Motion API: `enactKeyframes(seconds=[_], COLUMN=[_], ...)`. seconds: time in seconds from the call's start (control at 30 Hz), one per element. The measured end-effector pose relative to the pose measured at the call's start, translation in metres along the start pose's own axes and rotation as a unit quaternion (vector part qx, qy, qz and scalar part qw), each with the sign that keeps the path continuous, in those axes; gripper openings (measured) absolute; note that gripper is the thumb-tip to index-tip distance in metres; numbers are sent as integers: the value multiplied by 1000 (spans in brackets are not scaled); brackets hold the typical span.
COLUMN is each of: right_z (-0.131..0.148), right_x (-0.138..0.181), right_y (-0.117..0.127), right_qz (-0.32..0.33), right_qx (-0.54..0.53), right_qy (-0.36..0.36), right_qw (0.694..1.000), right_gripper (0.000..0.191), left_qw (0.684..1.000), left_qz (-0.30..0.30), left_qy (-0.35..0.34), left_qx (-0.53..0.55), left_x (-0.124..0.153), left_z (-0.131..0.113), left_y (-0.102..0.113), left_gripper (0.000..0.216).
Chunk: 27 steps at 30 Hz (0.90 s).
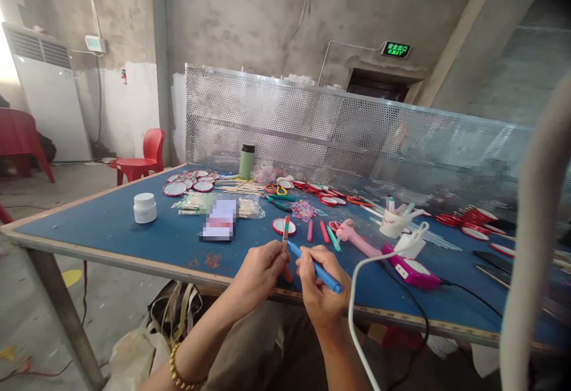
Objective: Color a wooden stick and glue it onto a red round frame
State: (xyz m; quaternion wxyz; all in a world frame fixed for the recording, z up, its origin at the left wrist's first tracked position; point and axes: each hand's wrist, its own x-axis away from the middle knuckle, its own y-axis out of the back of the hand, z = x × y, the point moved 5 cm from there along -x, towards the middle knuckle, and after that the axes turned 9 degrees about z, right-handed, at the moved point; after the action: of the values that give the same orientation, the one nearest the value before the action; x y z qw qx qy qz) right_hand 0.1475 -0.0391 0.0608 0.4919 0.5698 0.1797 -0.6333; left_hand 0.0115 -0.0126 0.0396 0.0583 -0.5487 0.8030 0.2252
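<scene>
My left hand (263, 269) is closed on a flat wooden craft stick (285, 235), held upright, its top coloured in red and green bands. My right hand (325, 284) grips a blue marker (328, 276) like a pen, its tip close to the stick's edge; I cannot tell if they touch. Behind the stick lies a round red-rimmed white disc (277, 226). Just beyond my right hand are a dark pink marker (310, 231), a red marker (324, 231) and a teal marker (333, 238). A pink handled tool (359, 239) lies to their right.
The blue table (169, 254) carries a white jar (145, 208), a phone (219, 219), a green bottle (247, 162), pliers (280, 203), a white cup of pens (393, 223) and a magenta corded box (413, 269). A perforated metal panel (285, 123) stands behind. A white cable (352, 313) hangs at right.
</scene>
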Motion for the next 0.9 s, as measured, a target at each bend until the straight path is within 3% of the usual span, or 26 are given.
enactKeyframes(seconds=[0.67,0.9], right_z=[3,0], right_x=[-1,0], right_y=[-1,-1], right_qz=[7,6], right_qx=[45,0], right_qy=[17,1], right_qw=[999,1000], right_gripper=[7,8], left_qw=[1000,1000], left_qz=[-12,-10], left_qy=[-8,-4], left_qx=[-12,-18], left_x=[0,1], left_z=[0,1], left_y=[1,1], left_gripper=[34,32])
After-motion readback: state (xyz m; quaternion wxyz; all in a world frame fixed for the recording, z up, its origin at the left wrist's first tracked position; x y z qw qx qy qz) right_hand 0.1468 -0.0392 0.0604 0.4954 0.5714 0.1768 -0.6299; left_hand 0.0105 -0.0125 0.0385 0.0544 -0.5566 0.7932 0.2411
